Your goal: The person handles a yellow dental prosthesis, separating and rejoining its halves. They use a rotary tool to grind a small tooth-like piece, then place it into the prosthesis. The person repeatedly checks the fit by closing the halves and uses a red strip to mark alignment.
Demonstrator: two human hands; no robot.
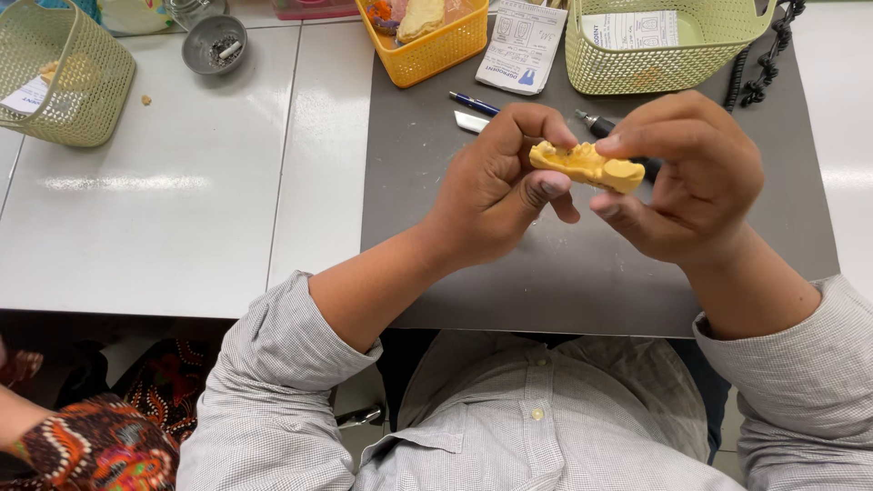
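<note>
A yellow plaster dental cast (587,166) is held over the grey mat (427,200), roughly level, between both hands. My left hand (498,186) grips its left end with thumb below and fingers curled over the top. My right hand (691,177) pinches its right end between thumb and fingertips. A dark handled tool (593,123) lies on the mat just behind the cast, mostly hidden by my right hand.
An orange basket (435,50) with another cast, a pale green basket (668,55) with a paper, a leaflet (523,45), a blue pen (473,103) and a white blade (470,121) lie at the back. Another green basket (59,77) and a grey bowl (214,44) stand at left. A neighbour's patterned sleeve (91,445) is at lower left.
</note>
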